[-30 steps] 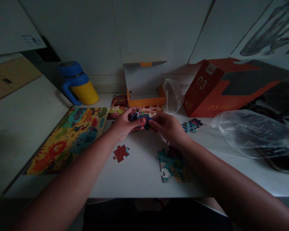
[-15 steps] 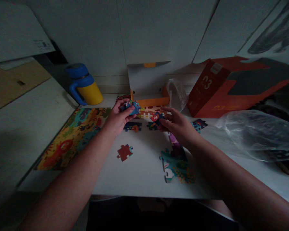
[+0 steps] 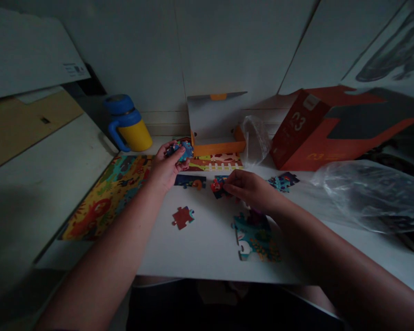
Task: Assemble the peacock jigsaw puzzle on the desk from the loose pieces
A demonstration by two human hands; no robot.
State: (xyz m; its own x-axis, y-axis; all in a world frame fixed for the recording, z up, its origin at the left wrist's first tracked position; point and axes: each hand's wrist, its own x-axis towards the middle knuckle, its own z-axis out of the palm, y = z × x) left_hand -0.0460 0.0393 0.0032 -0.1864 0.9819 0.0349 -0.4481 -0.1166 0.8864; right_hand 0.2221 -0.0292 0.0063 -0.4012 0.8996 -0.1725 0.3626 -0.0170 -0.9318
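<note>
My left hand [image 3: 165, 168] is raised above the white table [image 3: 193, 257], shut on a blue jigsaw piece [image 3: 183, 151]. My right hand [image 3: 250, 189] rests low over the table, its fingertips gripping a dark jigsaw piece with red patches [image 3: 218, 187]. A dark blue piece with an orange mark [image 3: 189, 182] lies between my hands. Below them are a red-brown piece [image 3: 182, 217] and a joined teal patch of pieces [image 3: 255, 238]. Another small piece [image 3: 283, 181] lies right of my right hand.
A colourful picture sheet [image 3: 106, 197] lies at the left, and a joined puzzle strip [image 3: 215, 162] sits before an open orange-edged box lid [image 3: 215, 122]. Behind stand a blue-and-yellow mug [image 3: 128, 124], a red-orange box [image 3: 307, 131] and clear plastic bags [image 3: 370, 195].
My right hand has dropped toward the table with the dark piece, and my left hand has drawn slightly back. The whole view has shifted a little.
</note>
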